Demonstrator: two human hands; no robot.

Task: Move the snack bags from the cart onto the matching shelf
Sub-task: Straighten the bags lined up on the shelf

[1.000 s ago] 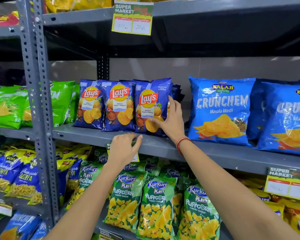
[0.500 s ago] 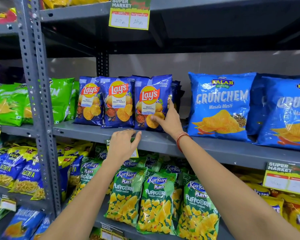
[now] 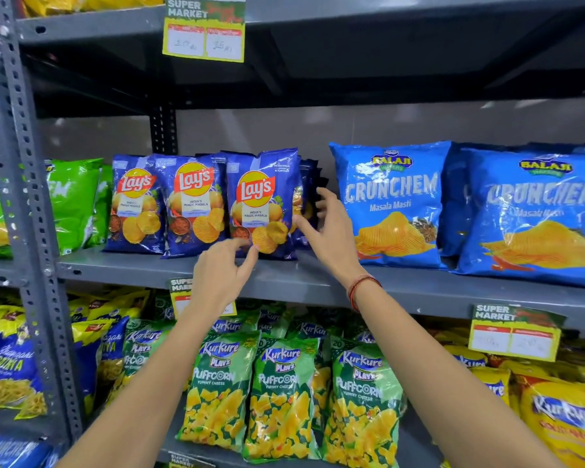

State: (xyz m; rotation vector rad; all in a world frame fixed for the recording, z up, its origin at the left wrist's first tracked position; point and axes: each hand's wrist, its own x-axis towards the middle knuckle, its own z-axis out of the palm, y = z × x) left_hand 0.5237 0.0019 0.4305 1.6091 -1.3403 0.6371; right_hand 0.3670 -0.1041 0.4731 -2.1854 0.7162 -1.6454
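Observation:
Three dark blue Lay's Magic Masala bags stand upright in a row on the grey middle shelf (image 3: 318, 282); the rightmost Lay's bag (image 3: 260, 201) leans in front of more blue bags behind it. My right hand (image 3: 331, 234) hovers just right of that bag, fingers spread, thumb near its lower right edge, holding nothing. My left hand (image 3: 220, 271) is raised at the shelf's front lip, fingers loosely apart, fingertips close to the bag's bottom corner. The cart is out of view.
Large blue Balaji Crunchem bags (image 3: 392, 204) fill the shelf to the right, green bags (image 3: 71, 204) to the left past the grey upright post (image 3: 17, 197). Kurkure Puffcorn bags (image 3: 277, 396) line the shelf below. Price tags (image 3: 203, 32) hang from shelf edges.
My right hand has let go of the rightmost Lay's bag and pulled back slightly with fingers spread. My left hand has risen from the shelf lip toward the bag's base.

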